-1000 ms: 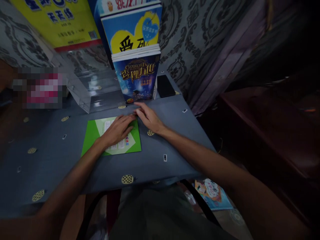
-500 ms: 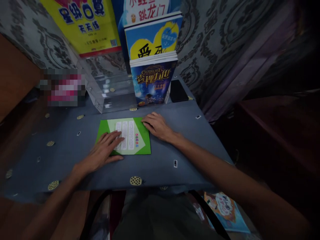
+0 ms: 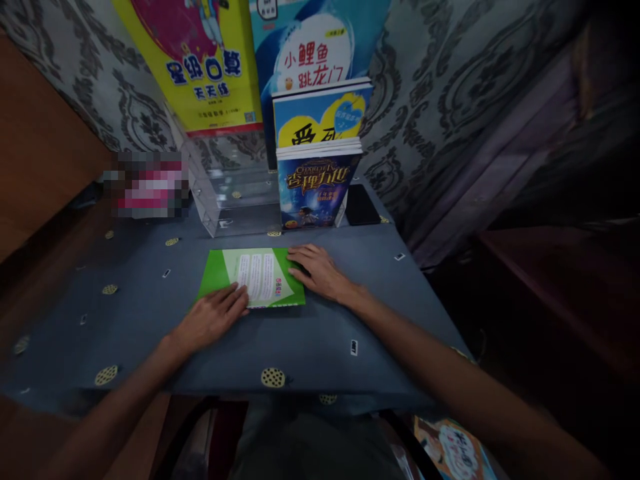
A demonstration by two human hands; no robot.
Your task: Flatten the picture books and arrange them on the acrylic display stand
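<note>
A green book (image 3: 295, 288) with white text panels lies on the cloth-covered table, its near edge slightly tilted up. My left hand (image 3: 215, 317) is at its near left edge, fingers pressed together over the cover; the thumb is hidden, apparently under the edge. On the far right corner rests my right hand (image 3: 320, 272), with fingers and thumb apart and touching the cover. Beyond the book, several dark blue books (image 3: 317, 190) stand in a clear acrylic rack (image 3: 210, 217).
Behind them stand a blue and yellow book (image 3: 320, 117), a teal book (image 3: 317, 53) and a yellow book (image 3: 213, 87). A black phone-like slab (image 3: 363, 205) lies right of the rack. A blurred pink item (image 3: 150, 187) is at left. Another book (image 3: 455, 450) sits below the table edge.
My left hand has slid to the book's near edge and its thumb has gone out of sight. The near edge has tilted up. My right hand reaches slightly further onto the cover.
</note>
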